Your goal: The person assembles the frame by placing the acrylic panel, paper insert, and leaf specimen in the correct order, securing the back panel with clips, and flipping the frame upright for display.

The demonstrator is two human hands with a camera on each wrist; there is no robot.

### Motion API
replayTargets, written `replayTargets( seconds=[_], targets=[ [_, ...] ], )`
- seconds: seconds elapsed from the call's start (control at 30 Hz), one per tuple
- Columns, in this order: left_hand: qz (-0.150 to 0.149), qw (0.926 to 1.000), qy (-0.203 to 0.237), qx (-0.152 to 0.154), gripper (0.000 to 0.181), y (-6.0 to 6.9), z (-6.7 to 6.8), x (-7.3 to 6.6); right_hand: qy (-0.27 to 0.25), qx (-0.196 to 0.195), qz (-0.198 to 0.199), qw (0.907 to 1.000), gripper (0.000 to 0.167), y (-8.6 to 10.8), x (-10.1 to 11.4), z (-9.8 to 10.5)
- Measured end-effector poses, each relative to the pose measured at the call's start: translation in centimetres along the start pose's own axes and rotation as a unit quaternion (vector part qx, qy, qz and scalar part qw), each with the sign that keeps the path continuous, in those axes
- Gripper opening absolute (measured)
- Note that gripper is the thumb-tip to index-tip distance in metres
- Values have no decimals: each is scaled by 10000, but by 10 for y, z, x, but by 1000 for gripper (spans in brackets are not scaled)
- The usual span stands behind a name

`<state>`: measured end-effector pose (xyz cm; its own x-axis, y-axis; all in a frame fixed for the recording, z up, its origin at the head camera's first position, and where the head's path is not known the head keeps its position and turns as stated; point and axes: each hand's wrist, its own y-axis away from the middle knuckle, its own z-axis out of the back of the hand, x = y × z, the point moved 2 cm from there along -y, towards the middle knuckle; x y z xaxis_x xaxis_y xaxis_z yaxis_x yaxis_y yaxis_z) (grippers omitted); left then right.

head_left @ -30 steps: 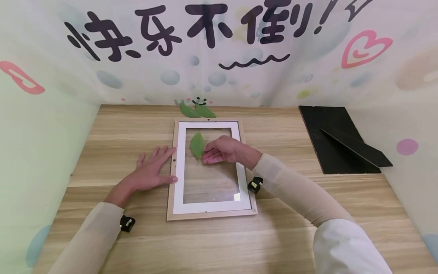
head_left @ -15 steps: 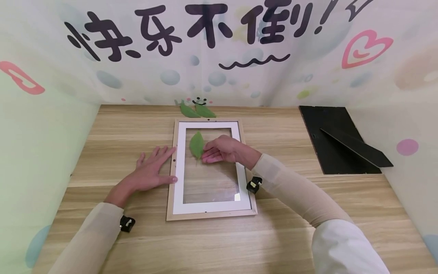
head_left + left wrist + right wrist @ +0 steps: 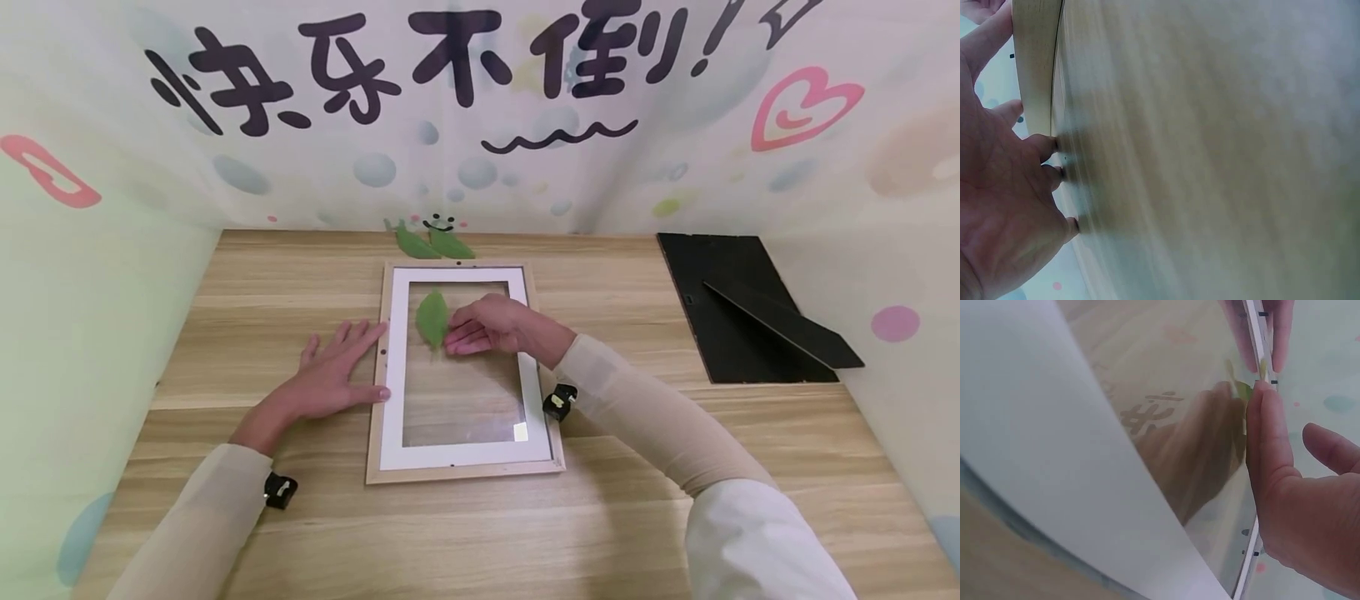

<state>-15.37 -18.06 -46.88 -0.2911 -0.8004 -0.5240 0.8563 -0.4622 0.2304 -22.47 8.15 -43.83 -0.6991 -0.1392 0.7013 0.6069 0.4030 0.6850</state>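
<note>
A light wooden picture frame (image 3: 466,477) with a white mat (image 3: 393,367) and clear glass lies flat on the wood-grain table. One green leaf (image 3: 431,318) rests on the glass in the upper left of the mat's opening. My left hand (image 3: 330,377) is spread out, its thumb and a fingertip touching the frame's left side; other fingertips rest on the table in the left wrist view. Just right of the leaf, my right hand (image 3: 491,325) lies low over the glass with straight fingers and the thumb apart. Whether its fingertips touch the leaf is unclear.
Two more green leaves (image 3: 451,244) lie behind the frame at the table's back edge. A black backing board (image 3: 727,333) with its stand (image 3: 783,323) raised lies at the back right. Printed cloth walls (image 3: 360,196) enclose the table at the back and sides.
</note>
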Motion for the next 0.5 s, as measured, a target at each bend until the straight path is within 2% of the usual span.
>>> replayTargets(
  seconds=[0.23,0.5],
  targets=[
    [-17,10000,-33,1,99,0,0,0,80,-34,119,9999,36,2,16,2],
    [-16,10000,-29,6,99,1,0,-1,-100,-141,305,9994,41,-5,43,12]
  ],
)
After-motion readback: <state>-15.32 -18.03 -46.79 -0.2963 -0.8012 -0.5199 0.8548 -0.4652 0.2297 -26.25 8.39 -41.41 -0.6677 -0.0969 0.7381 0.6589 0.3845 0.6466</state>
